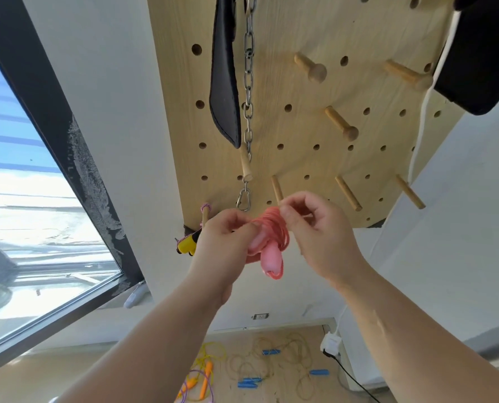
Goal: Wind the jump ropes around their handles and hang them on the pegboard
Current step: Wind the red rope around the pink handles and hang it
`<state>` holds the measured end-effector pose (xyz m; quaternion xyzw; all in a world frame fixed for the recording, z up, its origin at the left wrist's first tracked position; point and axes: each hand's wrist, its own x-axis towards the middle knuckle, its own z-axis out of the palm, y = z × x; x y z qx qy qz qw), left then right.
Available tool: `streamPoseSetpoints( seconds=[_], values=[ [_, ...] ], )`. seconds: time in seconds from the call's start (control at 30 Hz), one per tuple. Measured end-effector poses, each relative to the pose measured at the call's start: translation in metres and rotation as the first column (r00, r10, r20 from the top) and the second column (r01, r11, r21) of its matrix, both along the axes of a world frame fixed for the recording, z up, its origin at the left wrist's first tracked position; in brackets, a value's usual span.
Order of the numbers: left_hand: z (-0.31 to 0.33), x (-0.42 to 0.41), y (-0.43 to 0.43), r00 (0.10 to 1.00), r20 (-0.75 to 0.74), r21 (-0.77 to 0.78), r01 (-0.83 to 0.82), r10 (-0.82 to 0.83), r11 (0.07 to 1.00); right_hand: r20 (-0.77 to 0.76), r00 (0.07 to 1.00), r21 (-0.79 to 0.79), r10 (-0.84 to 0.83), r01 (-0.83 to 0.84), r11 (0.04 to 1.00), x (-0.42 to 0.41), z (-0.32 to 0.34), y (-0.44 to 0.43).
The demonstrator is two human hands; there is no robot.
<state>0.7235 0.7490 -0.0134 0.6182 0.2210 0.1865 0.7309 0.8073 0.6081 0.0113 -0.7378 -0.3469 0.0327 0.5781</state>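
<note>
White-walled room with a dark-framed window (24,228) at left and a pale wooden pegboard (297,126) overhead, studded with round wooden pegs (341,123). Hanging on the board: a black leather strap (225,82), a steel chain (248,82) ending in a silver carabiner (243,200), and a bulky black object (480,53) at upper right with a white cord (428,97) trailing down beside it. On the lowest left peg, a wound rope with yellow handles (188,244).

Held up just below the board's lower edge, between both hands: the pink jump rope (271,251), its thin cord coiled many times round the two pink handles. Left hand (227,237) wrapped round the upper part of the bundle, fingers curled on it. Right hand (321,228) pinching the top of the coils between thumb and forefinger, other fingers loosely curled. Right fingertips just in front of a plain wooden peg (277,189) in the bottom rows.

Down on the light wooden floor (236,337): a tangle of orange, yellow and purple ropes (204,373), and beside it loose tan ropes with blue handles (271,351). To their right, by the wall, a white power adapter (331,341) with a black cable (350,376).
</note>
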Motion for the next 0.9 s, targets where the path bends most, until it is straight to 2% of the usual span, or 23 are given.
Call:
streamPoseSetpoints(
  seconds=[0.07,0.2,0.4,0.47,0.53,0.67,0.8,0.9],
  values=[
    [-0.006,0.0,0.001,0.997,0.021,-0.036,-0.08,0.08,0.996,0.017,1.0,-0.01,-0.02,0.02,1.0,0.001,-0.005,-0.005],
    [-0.008,-0.002,-0.006,0.994,0.041,-0.024,-0.1,0.101,0.995,-0.024,1.0,-0.105,0.002,-0.004,0.995,-0.005,-0.02,-0.003],
    [-0.007,0.0,-0.01,0.99,0.014,0.262,-0.138,0.139,0.955,-0.173,0.984,-0.015,0.028,-0.031,0.999,-0.004,-0.023,0.004],
    [-0.005,0.004,-0.007,0.995,-0.006,0.303,-0.094,0.101,0.948,-0.221,0.975,-0.026,0.014,-0.02,0.999,0.0,-0.023,0.005],
    [0.0,0.009,-0.002,0.998,-0.052,0.321,-0.022,0.041,0.947,-0.182,0.983,-0.06,-0.011,0.0,0.998,0.005,-0.024,0.007],
    [0.01,0.028,0.015,0.991,-0.126,0.371,0.086,-0.042,0.925,0.064,0.997,-0.177,-0.045,0.056,0.983,0.023,-0.023,0.013],
    [0.008,0.035,0.028,0.992,-0.122,0.549,0.047,0.024,0.835,0.034,0.996,-0.269,0.085,-0.073,0.96,0.046,-0.018,0.025],
    [0.007,0.034,0.038,0.994,-0.103,0.584,0.043,0.021,0.811,0.076,0.989,-0.282,0.13,-0.103,0.954,0.057,-0.014,0.038]
  ],
)
